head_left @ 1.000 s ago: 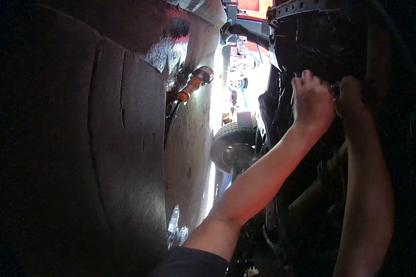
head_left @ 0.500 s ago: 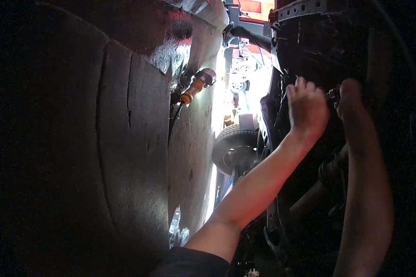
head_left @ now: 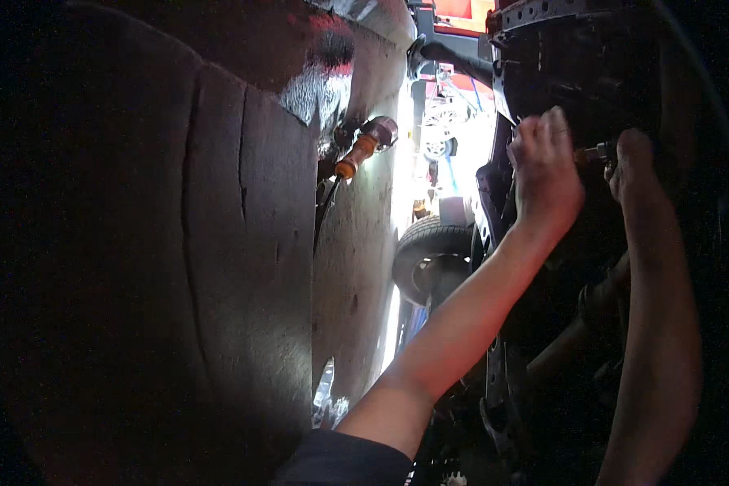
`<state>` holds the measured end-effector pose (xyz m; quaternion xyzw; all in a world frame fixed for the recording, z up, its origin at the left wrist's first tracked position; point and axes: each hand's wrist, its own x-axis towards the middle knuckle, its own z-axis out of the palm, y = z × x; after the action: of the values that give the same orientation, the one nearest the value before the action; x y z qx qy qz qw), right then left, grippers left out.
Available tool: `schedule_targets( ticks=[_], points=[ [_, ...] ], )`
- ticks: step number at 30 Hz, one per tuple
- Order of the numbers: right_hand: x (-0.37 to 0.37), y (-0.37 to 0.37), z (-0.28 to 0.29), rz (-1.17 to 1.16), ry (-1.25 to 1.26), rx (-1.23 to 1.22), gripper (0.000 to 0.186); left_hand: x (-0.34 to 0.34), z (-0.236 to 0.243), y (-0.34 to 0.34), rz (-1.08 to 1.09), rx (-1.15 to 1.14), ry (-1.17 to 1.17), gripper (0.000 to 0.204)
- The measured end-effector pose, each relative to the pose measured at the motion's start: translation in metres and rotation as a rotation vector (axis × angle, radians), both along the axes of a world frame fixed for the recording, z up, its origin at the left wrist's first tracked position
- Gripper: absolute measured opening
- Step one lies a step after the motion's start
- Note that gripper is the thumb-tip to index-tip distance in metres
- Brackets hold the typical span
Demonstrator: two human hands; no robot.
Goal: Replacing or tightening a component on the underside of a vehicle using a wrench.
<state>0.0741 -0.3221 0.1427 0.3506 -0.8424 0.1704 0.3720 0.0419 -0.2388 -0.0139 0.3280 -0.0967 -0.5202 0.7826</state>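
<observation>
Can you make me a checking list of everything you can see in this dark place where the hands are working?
Surface: cracked grey concrete wall, lit at its edge.
Job's things: dark metal vehicle underside; small metal bolt-like part between the hands.
Clutter: orange-handled tool by the concrete; crumpled clear plastic scrap.
Hands: left hand raised at the underside; right hand by the small part; grip too dark to tell.
Cables: dark cable hanging under the tool.
Surroundings: black rubber tyre, bright daylight beyond.
</observation>
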Motion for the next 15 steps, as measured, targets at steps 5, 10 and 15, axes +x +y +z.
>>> schedule_targets(
  ticks=[5,10,15],
  points=[
    [-0.041,-0.010,0.049,-0.009,-0.030,0.005,0.016,0.005,0.008,0.051,-0.206,-0.256,-0.014,0.045],
    [-0.049,0.005,0.065,-0.030,-0.033,0.032,0.015,-0.005,0.020,0.022,-0.186,-0.116,0.015,0.036],
    [-0.036,0.083,-0.026,0.027,-0.163,0.075,0.015,-0.010,-0.026,0.061,-0.244,-0.256,-0.056,0.052]
  ],
)
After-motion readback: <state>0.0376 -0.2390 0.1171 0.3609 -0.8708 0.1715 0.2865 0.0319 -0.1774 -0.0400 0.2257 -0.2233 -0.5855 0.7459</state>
